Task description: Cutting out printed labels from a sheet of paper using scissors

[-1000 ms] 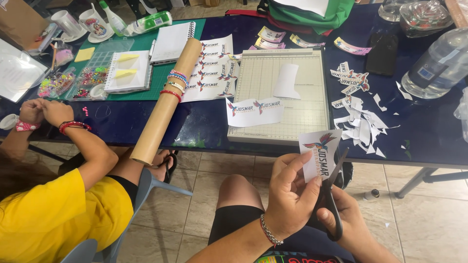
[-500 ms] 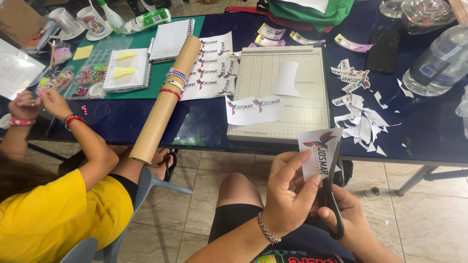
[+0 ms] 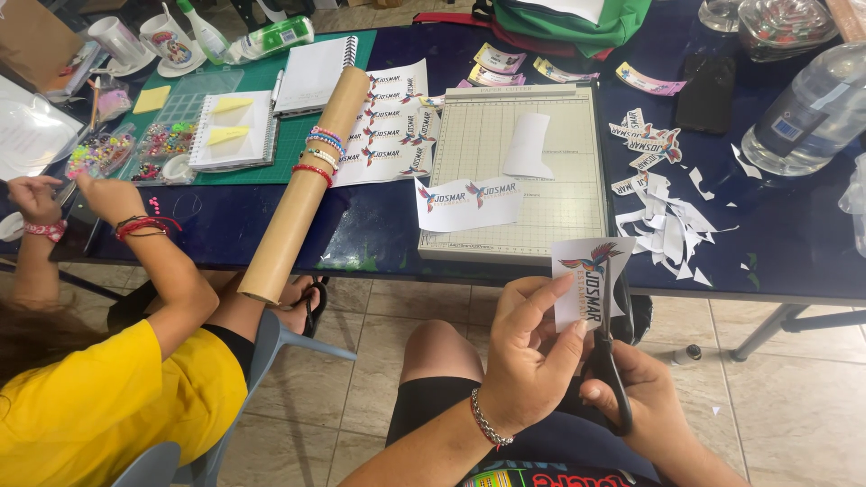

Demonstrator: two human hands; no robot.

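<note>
White paper cutout (image 3: 588,275) stays pinched in our left hand (image 3: 528,356); our right hand (image 3: 631,397) keeps its grip closed on black scissors (image 3: 606,361), blades now higher in it.

A white paper cutout (image 3: 586,280) bears a multicoloured bird; black scissors (image 3: 606,361); dark blue table (image 3: 794,243).

Upright printed paper cutout (image 3: 588,280), black scissors (image 3: 606,361)

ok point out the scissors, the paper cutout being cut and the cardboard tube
scissors (image 3: 606,374), head view, on the black handle in the right hand
paper cutout (image 3: 586,280), head view, on its printed middle, pinched by the left hand
cardboard tube (image 3: 302,194), head view, on the bare brown middle below the bracelets
</note>
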